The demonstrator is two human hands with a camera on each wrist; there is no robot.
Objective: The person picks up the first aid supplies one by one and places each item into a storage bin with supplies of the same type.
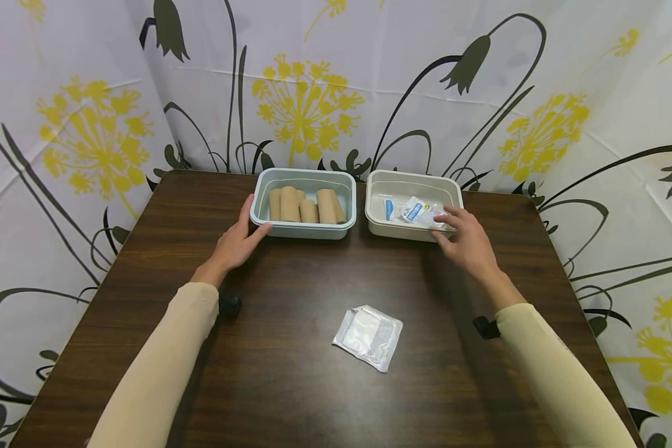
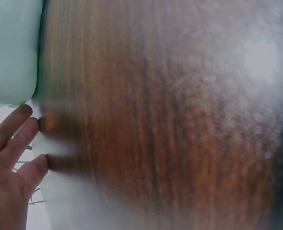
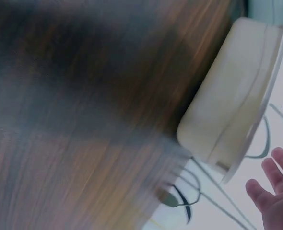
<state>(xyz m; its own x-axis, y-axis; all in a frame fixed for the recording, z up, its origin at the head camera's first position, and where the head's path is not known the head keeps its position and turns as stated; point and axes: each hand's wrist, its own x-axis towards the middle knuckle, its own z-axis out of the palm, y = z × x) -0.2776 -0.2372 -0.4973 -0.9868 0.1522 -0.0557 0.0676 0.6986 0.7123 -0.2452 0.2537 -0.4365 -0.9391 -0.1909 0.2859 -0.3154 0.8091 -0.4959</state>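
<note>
My left hand point(image 1: 237, 239) is at the left end of a pale blue tub point(image 1: 308, 233), its fingers along the side and its thumb extended to the front rim. Several tan cylindrical rolls point(image 1: 290, 204) stand and lean inside that tub. Over the front right corner of a cream tub point(image 1: 397, 231) is my right hand point(image 1: 469, 242), its fingers spread and loosely bent, with fingertips right at the rim. Inside the cream tub lie small clear packets point(image 1: 418, 211) with blue and white print. The right wrist view shows the fingers point(image 3: 276, 175) beside the cream tub's outer rim.
A flat silver foil packet point(image 1: 368, 338) lies on the dark wooden table point(image 1: 291, 386), nearer me than the tubs. Both tubs stand side by side at the table's back edge. Behind hangs a white curtain point(image 1: 392, 56) with yellow and grey flowers.
</note>
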